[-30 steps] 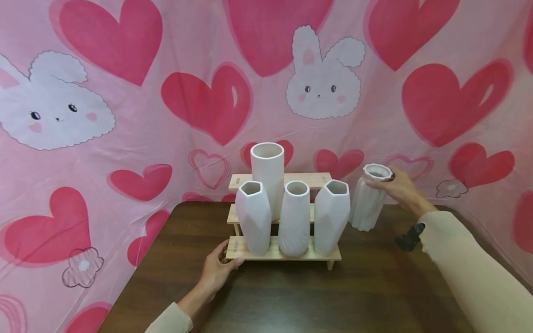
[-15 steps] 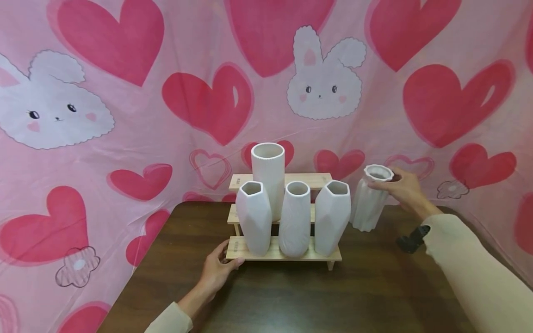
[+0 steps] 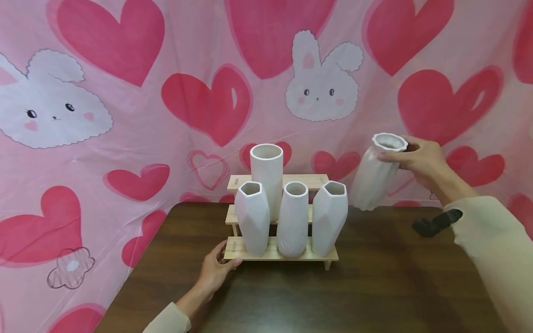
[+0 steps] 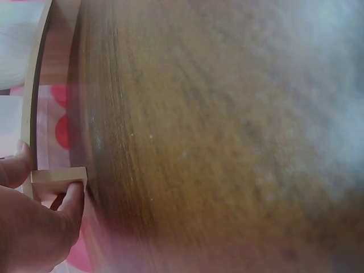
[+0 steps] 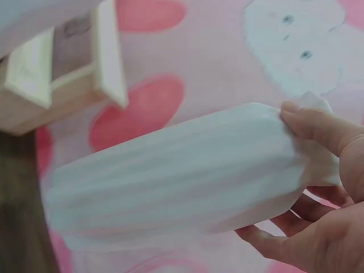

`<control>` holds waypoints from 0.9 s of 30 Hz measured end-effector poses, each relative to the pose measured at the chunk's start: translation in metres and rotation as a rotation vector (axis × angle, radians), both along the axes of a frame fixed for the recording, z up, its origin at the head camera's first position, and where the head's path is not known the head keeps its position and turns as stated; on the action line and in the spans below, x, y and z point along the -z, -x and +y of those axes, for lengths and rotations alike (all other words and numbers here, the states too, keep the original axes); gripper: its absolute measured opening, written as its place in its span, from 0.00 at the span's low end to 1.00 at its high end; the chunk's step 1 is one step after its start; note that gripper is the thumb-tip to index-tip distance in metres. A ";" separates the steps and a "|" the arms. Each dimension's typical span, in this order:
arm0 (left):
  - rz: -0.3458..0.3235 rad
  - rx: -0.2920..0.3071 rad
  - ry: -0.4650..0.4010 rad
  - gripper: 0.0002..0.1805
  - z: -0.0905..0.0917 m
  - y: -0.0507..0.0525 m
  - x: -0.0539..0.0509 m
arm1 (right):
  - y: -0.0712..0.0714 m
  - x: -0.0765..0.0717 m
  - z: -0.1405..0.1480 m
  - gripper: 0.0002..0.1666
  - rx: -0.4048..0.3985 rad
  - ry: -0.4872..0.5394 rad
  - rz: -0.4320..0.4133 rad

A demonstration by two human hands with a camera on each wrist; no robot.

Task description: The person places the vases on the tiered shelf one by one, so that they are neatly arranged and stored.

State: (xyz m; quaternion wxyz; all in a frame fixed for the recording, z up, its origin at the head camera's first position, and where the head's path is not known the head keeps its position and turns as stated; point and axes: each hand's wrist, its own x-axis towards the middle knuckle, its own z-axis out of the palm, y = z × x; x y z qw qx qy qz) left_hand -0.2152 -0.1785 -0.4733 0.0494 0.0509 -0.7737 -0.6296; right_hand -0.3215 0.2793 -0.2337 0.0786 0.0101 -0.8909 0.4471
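Note:
My right hand grips a white ribbed vase by its scalloped neck. That vase hangs tilted above the table, right of a three-tier wooden stand. In the right wrist view the ribbed vase spans the frame, thumb and fingers around its neck. My left hand holds the left end of the stand's lowest shelf, thumb on the front edge; the left wrist view shows fingers at the stand's leg. On the lowest shelf stand two faceted vases with a rounded vase between them.
A tall cylindrical vase stands behind them, on the middle shelf by the look of it. The top shelf shows beside it. The stand is on a dark wooden table. A pink heart-and-rabbit cloth hangs behind.
My right hand has lifted the ribbed vase up off the table and slightly to the right. The left hand stays at the stand; the other vases keep their places.

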 end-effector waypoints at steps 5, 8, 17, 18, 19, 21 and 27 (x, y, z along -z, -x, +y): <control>0.002 -0.003 0.013 0.40 -0.001 0.000 0.000 | -0.008 -0.021 -0.013 0.55 -0.016 -0.003 -0.006; 0.003 -0.003 0.020 0.40 -0.001 0.000 0.000 | -0.013 -0.032 -0.023 0.56 -0.019 -0.001 0.010; 0.001 -0.015 0.041 0.40 0.000 0.000 0.000 | -0.024 -0.061 -0.048 0.49 -0.089 0.048 0.051; 0.000 -0.013 0.044 0.40 0.000 -0.001 0.000 | -0.024 -0.063 -0.050 0.49 -0.099 0.058 0.051; -0.003 -0.013 0.048 0.40 0.000 -0.001 0.000 | -0.024 -0.065 -0.053 0.48 -0.108 0.058 0.055; -0.012 -0.010 0.056 0.40 -0.001 -0.001 -0.001 | -0.024 -0.068 -0.058 0.47 -0.116 0.041 0.061; -0.025 -0.008 0.086 0.40 -0.002 -0.004 -0.003 | -0.021 -0.068 -0.075 0.47 -0.149 0.045 0.067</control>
